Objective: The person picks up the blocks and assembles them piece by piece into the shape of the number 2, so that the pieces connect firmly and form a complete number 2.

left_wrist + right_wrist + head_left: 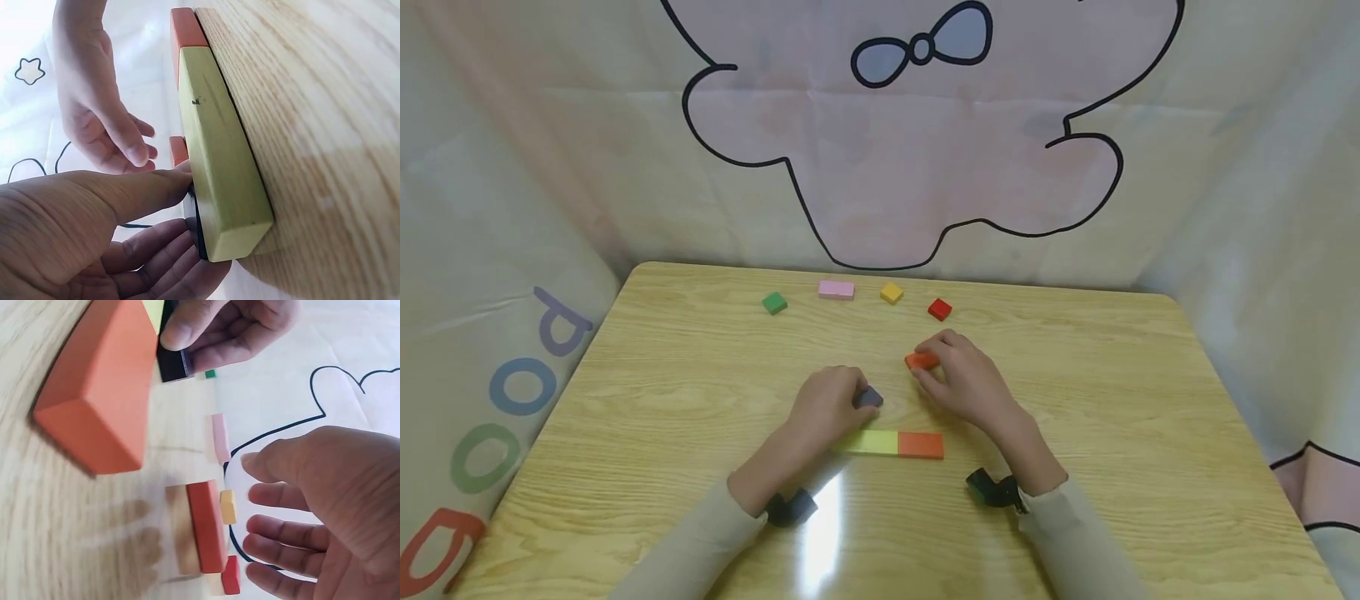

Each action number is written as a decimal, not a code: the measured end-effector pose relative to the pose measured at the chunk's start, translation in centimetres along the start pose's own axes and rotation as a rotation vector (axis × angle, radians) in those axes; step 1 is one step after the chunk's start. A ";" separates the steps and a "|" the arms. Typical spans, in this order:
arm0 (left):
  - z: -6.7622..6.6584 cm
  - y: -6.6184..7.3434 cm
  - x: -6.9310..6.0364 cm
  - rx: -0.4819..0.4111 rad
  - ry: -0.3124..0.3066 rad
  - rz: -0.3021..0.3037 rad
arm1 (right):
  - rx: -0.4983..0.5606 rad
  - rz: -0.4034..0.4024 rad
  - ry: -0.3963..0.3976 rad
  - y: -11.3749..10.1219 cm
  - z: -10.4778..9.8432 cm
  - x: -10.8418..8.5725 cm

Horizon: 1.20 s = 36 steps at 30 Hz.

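My left hand (826, 404) pinches a dark, near-black block (870, 397) between thumb and fingers, just behind a long yellow-green block (877, 442). That long block lies end to end with an orange block (921, 446), forming a row. My right hand (967, 377) hovers by a second orange block (917, 361), thumb and fingers parted on either side of it. From the right wrist view, a gap shows between the right fingers (281, 495) and this loose orange block (207, 526). Part of the dark block is hidden by the left hand.
Along the table's far edge lie a green block (775, 303), a pink block (837, 290), a yellow block (891, 292) and a red block (940, 309). A printed cloth (880, 192) hangs behind the wooden table (1112, 433).
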<state>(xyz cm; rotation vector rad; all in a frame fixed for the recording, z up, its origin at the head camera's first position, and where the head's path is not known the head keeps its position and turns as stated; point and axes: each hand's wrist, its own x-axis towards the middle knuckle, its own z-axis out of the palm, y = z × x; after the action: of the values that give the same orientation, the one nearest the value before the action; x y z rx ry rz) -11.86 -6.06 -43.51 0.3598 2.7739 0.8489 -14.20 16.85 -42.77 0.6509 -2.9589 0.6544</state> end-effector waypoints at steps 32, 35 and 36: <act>-0.1 0.3 -0.2 -0.011 -0.013 -0.023 | 0.010 0.216 0.077 0.0 1.5 0.2; -0.1 0.4 -0.1 -0.011 -0.016 -0.033 | 0.002 0.206 0.062 0.0 1.7 0.3; -0.1 0.4 0.0 -0.012 -0.019 -0.036 | 0.000 0.204 0.055 0.0 1.7 0.3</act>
<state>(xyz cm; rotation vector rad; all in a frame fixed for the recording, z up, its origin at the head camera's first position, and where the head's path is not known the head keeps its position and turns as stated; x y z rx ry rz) -11.83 -5.81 -43.25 0.3131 2.7478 0.8486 -14.44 16.04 -44.26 0.3271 -2.9979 0.6730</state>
